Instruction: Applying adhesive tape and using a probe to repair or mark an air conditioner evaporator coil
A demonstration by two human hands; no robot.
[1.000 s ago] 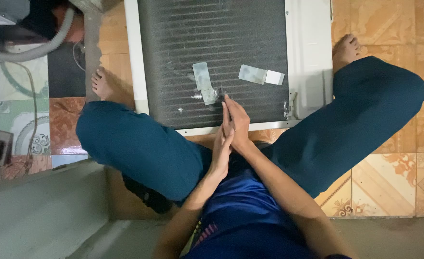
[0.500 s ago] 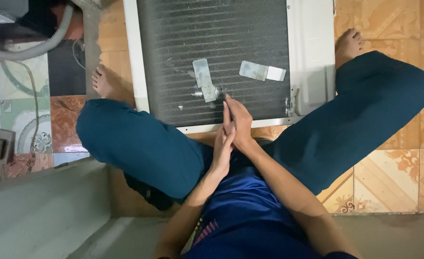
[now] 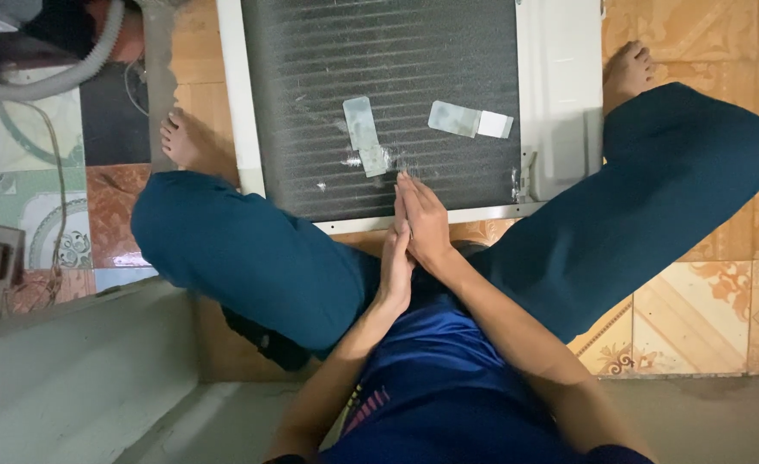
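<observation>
**Both hands meet at the near edge of a finned coil panel**

A person sits on the tiled floor [image 3: 697, 309] with legs spread, so the air-conditioner unit [image 3: 560, 103] lies flat between the knees and within easy arm's reach. Its dark finned coil [image 3: 310, 103] faces up, framed in white, which leaves the fins open to the hands.

The right hand [image 3: 426, 225] lies with fingers extended and pressed together, tips touching the coil's near edge just below a grey tape strip [image 3: 365, 136]. The left hand [image 3: 396, 268] is flat against the right one's side, fingers straight, as if to steady it. Neither hand visibly grips anything; whether a small tool sits between them I cannot tell.

A second tape patch [image 3: 469, 120] sits to the right, apart from the hands. A grey corrugated hose [image 3: 61, 73] curves away at the far left.
</observation>
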